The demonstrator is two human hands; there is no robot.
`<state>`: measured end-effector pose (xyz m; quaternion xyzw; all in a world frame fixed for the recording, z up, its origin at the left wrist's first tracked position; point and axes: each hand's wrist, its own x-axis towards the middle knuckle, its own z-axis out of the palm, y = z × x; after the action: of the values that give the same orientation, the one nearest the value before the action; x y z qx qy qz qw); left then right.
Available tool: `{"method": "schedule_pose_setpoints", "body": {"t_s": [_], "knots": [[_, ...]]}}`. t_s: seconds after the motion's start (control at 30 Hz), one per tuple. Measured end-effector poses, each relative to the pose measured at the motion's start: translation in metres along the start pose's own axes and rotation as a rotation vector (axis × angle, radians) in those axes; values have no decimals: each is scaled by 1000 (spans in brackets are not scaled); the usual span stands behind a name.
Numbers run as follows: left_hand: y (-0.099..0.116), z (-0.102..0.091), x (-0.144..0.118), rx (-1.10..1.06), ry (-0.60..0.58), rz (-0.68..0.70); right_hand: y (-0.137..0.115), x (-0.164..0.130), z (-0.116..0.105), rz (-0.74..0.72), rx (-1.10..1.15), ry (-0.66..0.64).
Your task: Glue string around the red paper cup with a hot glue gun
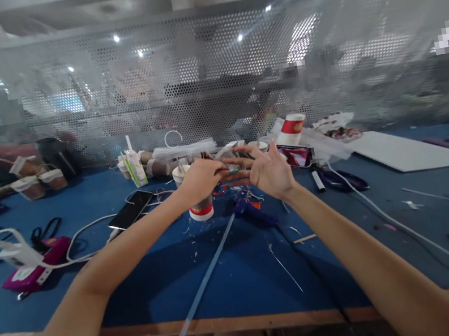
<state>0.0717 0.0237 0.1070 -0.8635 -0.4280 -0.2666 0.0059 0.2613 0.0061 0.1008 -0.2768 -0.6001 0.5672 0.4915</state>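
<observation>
My left hand [204, 178] reaches in with its fingers bent together at the fingertips of my right hand. What it pinches, if anything, is hidden; a small teal spot shows there. My right hand [272, 174] is turned palm up, its fingers stretched out and apart, holding nothing. Just below my left hand stands a red and white paper cup [201, 212], partly covered by it. A blue hot glue gun [253, 212] lies under my right hand, with a long translucent glue stick [203, 286] pointing from it past the table's front edge.
A black phone [133, 209] and a magenta power strip [36, 265] with white cables lie left. Another paper cup [291, 130] stands at the back by a lit phone [293, 155]. White board [406, 152] lies right. A perforated metal screen [209, 78] closes the back.
</observation>
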Motion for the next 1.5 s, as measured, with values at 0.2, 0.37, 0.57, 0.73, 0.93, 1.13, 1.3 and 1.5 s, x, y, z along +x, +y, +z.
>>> {"method": "schedule_pose_setpoints", "body": {"t_s": [0.2, 0.37, 0.57, 0.73, 0.93, 1.13, 1.3, 1.5], "knots": [[-9, 2, -1, -193, -8, 37, 3, 1, 1, -21, 48, 16], [-17, 8, 0, -376, 85, 40, 1, 0, 4, -32, -6, 27], [-18, 16, 2, -776, 120, -111, -2, -3, 10, -70, -35, 30], [-13, 8, 2, -702, 270, -119, 1, -5, 19, -28, 8, 4], [-28, -24, 7, -723, 428, -136, 11, 6, 1, -55, 17, 187], [-54, -84, -6, -535, 298, -254, 35, 23, -45, 34, -486, 562], [-80, -100, -15, -115, -331, -303, 33, 21, -57, -1, -704, 593], [-100, -94, -13, 74, -611, -161, 25, 38, -66, 15, -1183, 514]]}}
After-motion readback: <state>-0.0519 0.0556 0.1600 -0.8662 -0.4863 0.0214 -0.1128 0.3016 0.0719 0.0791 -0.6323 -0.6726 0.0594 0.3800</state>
